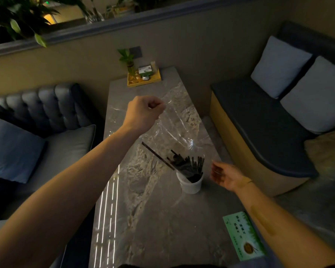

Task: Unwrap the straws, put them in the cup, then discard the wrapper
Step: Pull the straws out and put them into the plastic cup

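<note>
A white cup (190, 184) stands on the marble table (155, 219) with a bunch of dark straws (190, 164) upright in it. One straw (157, 155) sticks out to the upper left at a slant. My left hand (145, 111) is raised above the table, pinched shut on the top of a clear plastic wrapper (174, 124) that hangs down toward the straws. My right hand (225, 176) hovers just right of the cup, fingers apart, holding nothing.
A yellow tray (144, 79) with a small plant and boxes sits at the table's far end. A green card (244, 235) lies at the near right edge. Sofas with cushions flank the table on both sides.
</note>
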A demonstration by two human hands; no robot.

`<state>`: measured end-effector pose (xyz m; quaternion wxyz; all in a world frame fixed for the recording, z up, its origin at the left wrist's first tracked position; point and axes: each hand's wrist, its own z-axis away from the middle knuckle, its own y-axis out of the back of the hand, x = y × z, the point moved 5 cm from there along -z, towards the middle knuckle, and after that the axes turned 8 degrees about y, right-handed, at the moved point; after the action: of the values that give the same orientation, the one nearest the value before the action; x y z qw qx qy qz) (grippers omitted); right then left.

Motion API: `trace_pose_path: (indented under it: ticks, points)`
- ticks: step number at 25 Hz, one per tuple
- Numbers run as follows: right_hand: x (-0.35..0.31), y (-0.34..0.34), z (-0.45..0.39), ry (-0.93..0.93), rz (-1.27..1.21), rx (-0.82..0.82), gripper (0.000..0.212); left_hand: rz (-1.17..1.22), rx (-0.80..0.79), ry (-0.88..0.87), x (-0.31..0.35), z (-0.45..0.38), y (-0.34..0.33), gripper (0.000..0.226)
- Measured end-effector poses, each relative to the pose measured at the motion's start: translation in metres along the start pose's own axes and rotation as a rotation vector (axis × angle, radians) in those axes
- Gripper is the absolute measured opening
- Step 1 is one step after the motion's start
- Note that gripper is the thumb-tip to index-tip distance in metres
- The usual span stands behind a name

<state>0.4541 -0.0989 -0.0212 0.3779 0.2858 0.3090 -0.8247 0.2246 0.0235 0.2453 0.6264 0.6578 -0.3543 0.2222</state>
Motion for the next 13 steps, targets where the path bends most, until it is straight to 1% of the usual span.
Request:
trace_pose_path:
  ticks: [5,8,13]
  points:
    - [-0.003,-0.001,-0.001,0.004,0.002,-0.012,0.011,0.039,0.032,0.026,-0.009,0.004,0.005,0.012]
    - [-0.004,-0.003,-0.001,0.008,0.007,-0.035,0.009,0.11,0.056,0.031,-0.013,0.009,0.011,0.007]
    - [-0.001,-0.004,-0.001,0.019,0.004,-0.05,0.01,0.13,0.081,-0.018,-0.011,0.016,0.017,0.005]
